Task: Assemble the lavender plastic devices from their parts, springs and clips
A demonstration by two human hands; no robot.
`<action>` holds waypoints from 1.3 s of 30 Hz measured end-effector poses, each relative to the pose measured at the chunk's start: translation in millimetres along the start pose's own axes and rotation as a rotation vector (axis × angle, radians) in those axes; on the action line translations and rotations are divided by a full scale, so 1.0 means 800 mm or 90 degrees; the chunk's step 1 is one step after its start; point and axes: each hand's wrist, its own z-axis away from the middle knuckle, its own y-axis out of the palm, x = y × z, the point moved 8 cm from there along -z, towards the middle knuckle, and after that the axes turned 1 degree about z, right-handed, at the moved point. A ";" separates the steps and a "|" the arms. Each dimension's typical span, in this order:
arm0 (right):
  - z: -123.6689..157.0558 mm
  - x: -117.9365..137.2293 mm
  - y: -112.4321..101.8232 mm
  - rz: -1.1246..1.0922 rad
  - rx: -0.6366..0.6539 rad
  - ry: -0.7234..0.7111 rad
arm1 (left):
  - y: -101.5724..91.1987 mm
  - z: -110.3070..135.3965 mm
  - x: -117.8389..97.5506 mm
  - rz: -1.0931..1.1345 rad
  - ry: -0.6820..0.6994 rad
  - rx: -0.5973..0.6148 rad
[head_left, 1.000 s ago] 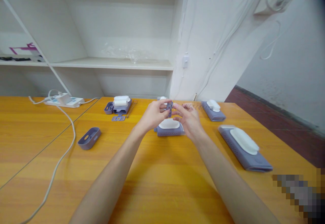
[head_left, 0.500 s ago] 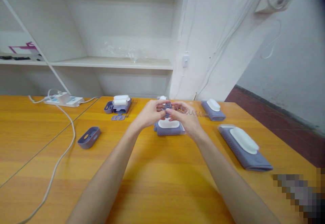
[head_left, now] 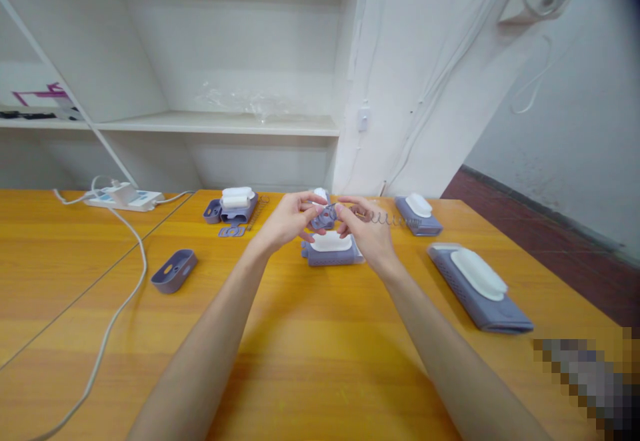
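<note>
The bare left forearm (head_left: 215, 341) and right forearm (head_left: 443, 351) reach forward from the lower edge and converge toward the middle. The left hand (head_left: 289, 220) and right hand (head_left: 369, 233) meet fingertip to fingertip, raised, wrists bent slightly inward. On each, thumb and forefinger pinch closed and the other fingers curl loosely.

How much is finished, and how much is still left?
Three purple cases with white tops look finished: the middle case, the far case, the big case. Right now the left hand holds a small purple part and the right hand pinches a spring to it. An open purple shell and a pile of loose parts lie at the left.
</note>
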 end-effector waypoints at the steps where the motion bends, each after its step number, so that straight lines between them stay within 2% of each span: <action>1: 0.000 0.000 0.001 0.004 0.006 0.002 | -0.001 0.000 0.000 0.013 -0.004 -0.004; 10: 0.001 -0.011 0.014 -0.086 0.096 0.071 | -0.004 -0.003 -0.014 0.038 0.086 -0.001; 15: 0.000 -0.004 0.011 -0.031 0.070 0.033 | -0.011 -0.004 -0.013 0.004 0.083 -0.070; 20: 0.000 0.014 0.000 0.136 -0.001 -0.107 | -0.008 -0.003 -0.014 0.029 0.055 -0.063; 22: 0.001 0.017 -0.002 0.176 -0.011 -0.137 | -0.006 -0.002 -0.013 0.044 0.046 -0.052; 29: -0.003 0.010 -0.004 0.179 -0.002 -0.124 | 0.006 -0.001 -0.012 0.084 0.046 0.024; 39: -0.003 0.011 -0.006 0.154 -0.020 -0.093 | 0.004 0.000 -0.020 0.070 0.077 -0.003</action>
